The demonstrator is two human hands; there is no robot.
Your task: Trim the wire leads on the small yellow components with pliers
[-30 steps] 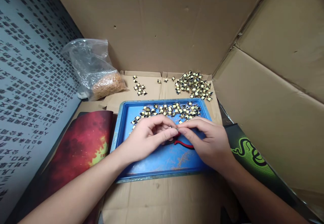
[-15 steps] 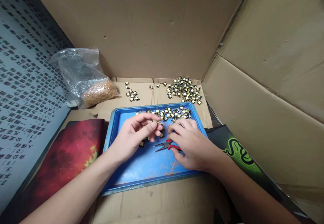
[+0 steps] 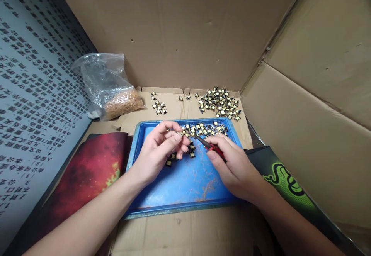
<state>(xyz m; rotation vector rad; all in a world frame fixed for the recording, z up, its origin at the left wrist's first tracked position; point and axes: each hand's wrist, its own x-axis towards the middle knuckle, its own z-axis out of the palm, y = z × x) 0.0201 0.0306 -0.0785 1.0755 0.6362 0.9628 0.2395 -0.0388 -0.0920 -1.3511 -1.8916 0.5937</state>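
Note:
A blue tray (image 3: pixel 185 186) lies on cardboard in front of me, with several small yellow-and-black components (image 3: pixel 207 128) along its far edge and a few more (image 3: pixel 191 153) near its middle. My left hand (image 3: pixel 158 151) pinches a small component with a thin wire between thumb and fingers above the tray. My right hand (image 3: pixel 232 163) is closed on red-handled needle-nose pliers (image 3: pixel 207 144), whose tip points left toward the piece in my left hand.
A clear plastic bag (image 3: pixel 111 84) with brownish material sits at the back left. Two groups of components lie on the cardboard behind the tray, a small one (image 3: pixel 159 105) and a larger pile (image 3: pixel 220 102). A red mat (image 3: pixel 87 171) lies left, a black-and-green mat (image 3: pixel 285 182) right. Cardboard walls enclose the space.
My right hand has picked the pliers up off the tray and raised their tip toward my left hand. My left hand still pinches its small piece.

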